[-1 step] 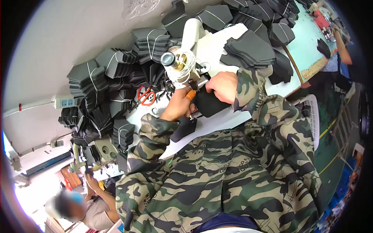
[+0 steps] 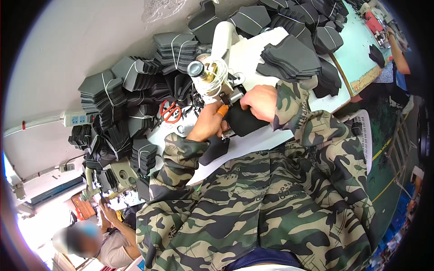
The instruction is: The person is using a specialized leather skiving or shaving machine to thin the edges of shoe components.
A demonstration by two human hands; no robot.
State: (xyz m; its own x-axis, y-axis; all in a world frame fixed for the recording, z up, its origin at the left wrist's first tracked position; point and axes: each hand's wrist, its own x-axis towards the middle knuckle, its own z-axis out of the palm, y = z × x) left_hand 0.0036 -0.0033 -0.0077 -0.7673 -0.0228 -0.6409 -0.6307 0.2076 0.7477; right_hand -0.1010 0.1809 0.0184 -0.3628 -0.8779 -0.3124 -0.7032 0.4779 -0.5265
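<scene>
A black flat piece of sheet material (image 2: 246, 119) lies under the head of a white sewing machine (image 2: 209, 86), which has white cord looped round its end. My left hand (image 2: 209, 121), with an orange cover on one finger, grips the piece's left edge close to the machine. Curled fingers of my right hand (image 2: 261, 103) pinch the same piece at its upper right. The machine head and my fingers hide where the needle meets the material. Another dark piece (image 2: 214, 150) rests on the white table (image 2: 266, 142) below my left hand.
Orange-handled scissors (image 2: 171, 112) lie left of the machine. Tied stacks of black pieces (image 2: 101, 92) line the wall; a loose stack (image 2: 291, 58) sits at right. A white plastic basket (image 2: 363, 135) stands by my right side. One co-worker (image 2: 115, 248) is at lower left, another's arm (image 2: 399, 56) at upper right.
My hands and the black piece stay almost in the same place. At lower left, the co-worker's hands have shifted slightly.
</scene>
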